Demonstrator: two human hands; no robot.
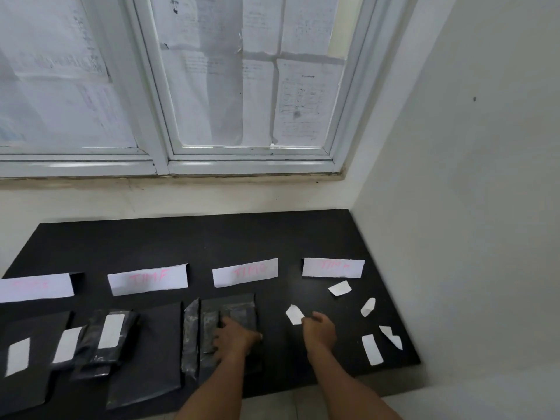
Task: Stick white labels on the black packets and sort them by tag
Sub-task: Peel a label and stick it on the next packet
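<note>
pinching white label (pixel 294 314) in fingers of right hand (pixel 319 328) | pressing unlabelled black packet (pixel 239 312) onto worktop (pixel 212 237) with flat, released fingers of left hand (pixel 235 336) | judging roughly midway: three labelled packets (pixel 110 330) at left, four loose labels (pixel 372 349) remaining

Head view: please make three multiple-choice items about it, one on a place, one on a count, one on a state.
1. Where do the loose white labels lie?
A. on the right part of the mat
B. on the window sill
C. on the wall

2. How many paper tags are in the row?
A. two
B. four
C. six

3. What does the left hand do?
A. holds a tag
B. rests on a black packet
C. hangs off the mat

1 A: they lie scattered right of the packets, and the right hand pinches one.
2 B: four white strips bear pink writing.
3 B: its spread fingers lie on the packet.
</note>
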